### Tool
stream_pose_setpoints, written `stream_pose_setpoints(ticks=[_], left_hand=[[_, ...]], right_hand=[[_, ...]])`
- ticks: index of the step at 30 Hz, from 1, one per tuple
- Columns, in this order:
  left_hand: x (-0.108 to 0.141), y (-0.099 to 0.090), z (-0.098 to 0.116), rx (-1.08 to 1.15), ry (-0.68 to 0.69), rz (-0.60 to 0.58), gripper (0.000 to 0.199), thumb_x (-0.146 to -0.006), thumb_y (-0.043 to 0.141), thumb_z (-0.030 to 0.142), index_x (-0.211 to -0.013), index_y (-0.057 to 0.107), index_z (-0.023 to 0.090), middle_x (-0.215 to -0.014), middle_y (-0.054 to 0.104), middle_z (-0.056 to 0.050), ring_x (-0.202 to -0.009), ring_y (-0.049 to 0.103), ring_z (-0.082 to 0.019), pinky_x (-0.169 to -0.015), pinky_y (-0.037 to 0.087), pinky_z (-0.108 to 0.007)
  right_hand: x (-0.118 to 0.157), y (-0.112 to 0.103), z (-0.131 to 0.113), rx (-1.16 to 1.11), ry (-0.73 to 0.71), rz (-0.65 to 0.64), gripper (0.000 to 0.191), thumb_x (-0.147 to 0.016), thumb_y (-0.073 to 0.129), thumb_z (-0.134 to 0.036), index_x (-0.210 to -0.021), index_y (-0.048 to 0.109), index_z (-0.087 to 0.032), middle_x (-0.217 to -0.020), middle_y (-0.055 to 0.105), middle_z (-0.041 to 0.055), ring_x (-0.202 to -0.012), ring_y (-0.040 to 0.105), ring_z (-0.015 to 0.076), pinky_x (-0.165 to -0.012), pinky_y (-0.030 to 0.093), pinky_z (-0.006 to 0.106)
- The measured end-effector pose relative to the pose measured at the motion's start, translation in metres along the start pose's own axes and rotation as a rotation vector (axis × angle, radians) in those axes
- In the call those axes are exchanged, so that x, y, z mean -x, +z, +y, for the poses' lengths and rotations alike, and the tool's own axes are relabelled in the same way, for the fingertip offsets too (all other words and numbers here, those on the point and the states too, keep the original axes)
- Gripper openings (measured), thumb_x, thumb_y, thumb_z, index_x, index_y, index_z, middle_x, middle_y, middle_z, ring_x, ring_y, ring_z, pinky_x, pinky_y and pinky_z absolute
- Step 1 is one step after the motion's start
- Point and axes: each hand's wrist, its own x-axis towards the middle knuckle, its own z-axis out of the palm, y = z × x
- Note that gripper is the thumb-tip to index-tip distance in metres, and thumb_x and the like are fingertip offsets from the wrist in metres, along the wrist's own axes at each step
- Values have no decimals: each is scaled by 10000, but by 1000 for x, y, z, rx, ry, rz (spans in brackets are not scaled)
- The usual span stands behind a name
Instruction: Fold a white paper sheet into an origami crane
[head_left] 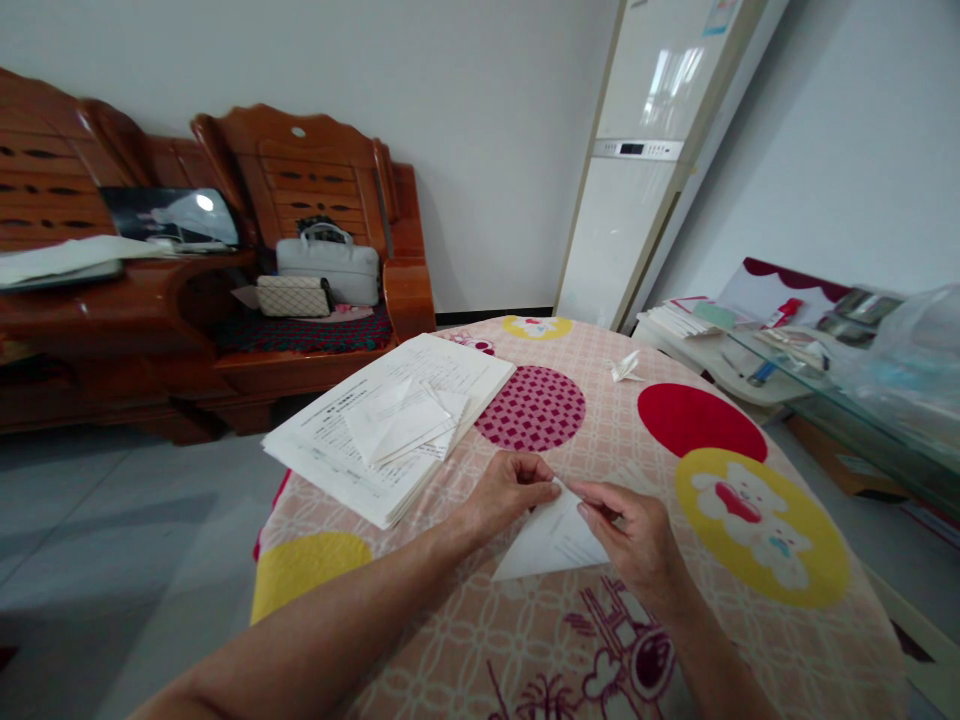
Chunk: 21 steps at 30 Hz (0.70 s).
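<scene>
Between my two hands is a folded sheet of white paper (551,548), shaped like a triangle with faint print on it. My left hand (517,488) pinches its upper corner from the left. From the right, my right hand (628,520) grips the same top area between thumb and fingers, close to the left fingertips. The paper's wide lower edge lies near the patterned cloth. To the left, a thick stack of printed sheets (341,440) rests on the table, with several folded paper pieces (405,420) on top.
A patterned cloth (465,640) covers the round table. A small folded paper piece (625,367) lies at the far side. On the right stands a glass shelf (832,400) with papers and a plastic bag (922,340). Behind are a wooden chair (300,180) with bags and a tall white cabinet unit (622,200).
</scene>
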Motion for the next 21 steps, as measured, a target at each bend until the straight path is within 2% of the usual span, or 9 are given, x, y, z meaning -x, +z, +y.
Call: stream_pose_setpoints(ticks=[9, 21], left_hand=[[-1, 0, -3, 27, -31, -9, 193, -651, 705, 282, -662, 613, 113, -560, 510, 30, -498, 406, -65, -494, 272, -208], [1, 1, 0, 72, -79, -5, 209, -650, 712, 298, -642, 623, 110, -542, 508, 26, -507, 397, -69, -505, 265, -215]], right_hand=[[-1, 0, -3, 37, -38, -53, 357, -830, 541, -141, -1150, 696, -175, -1052, 742, 84, -903, 709, 207, -830, 569, 322], [-2, -1, -5, 50, -128, -39, 345, -825, 537, -115, -1108, 717, -192, -1029, 750, 73, -889, 714, 190, -792, 576, 292]])
